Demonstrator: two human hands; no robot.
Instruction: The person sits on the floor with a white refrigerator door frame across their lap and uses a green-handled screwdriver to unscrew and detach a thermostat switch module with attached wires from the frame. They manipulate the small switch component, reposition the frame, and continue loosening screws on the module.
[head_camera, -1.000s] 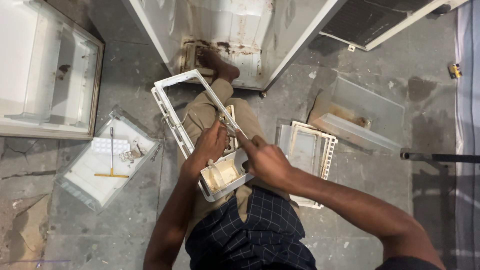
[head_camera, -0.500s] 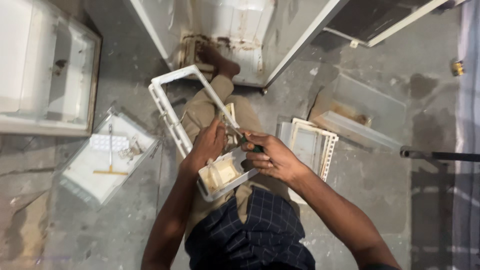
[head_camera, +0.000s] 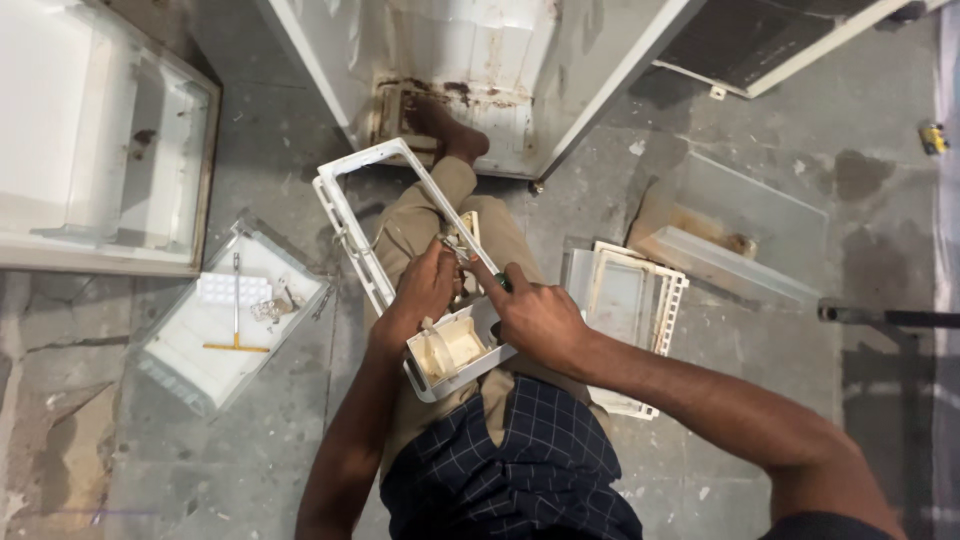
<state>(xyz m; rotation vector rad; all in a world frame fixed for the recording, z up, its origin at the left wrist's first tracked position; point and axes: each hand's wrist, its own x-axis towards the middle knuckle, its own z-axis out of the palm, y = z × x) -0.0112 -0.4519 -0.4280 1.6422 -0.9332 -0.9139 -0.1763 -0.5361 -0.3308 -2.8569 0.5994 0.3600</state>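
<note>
A long white plastic frame (head_camera: 352, 218) with a yellowed box-shaped housing (head_camera: 452, 352) at its near end rests across my lap. My left hand (head_camera: 422, 292) grips the frame's middle, fingers curled over small fittings there. My right hand (head_camera: 535, 318) is closed around a screwdriver (head_camera: 482, 276) with a dark green handle, its metal shaft angled up toward the fittings beside my left fingers. My bare foot (head_camera: 455, 135) rests against the rusty base of an open white cabinet.
An open white refrigerator body (head_camera: 480, 70) stands ahead. A removed door (head_camera: 95, 150) lies at left. A clear tray (head_camera: 225, 320) holds a white ice tray and small parts. White shelf pieces (head_camera: 630, 300) and a clear bin (head_camera: 730, 250) lie on the concrete floor at right.
My right hand slid back along the frame toward the housing, bringing the screwdriver in closer. The frame tilted slightly. My left hand kept its grip.
</note>
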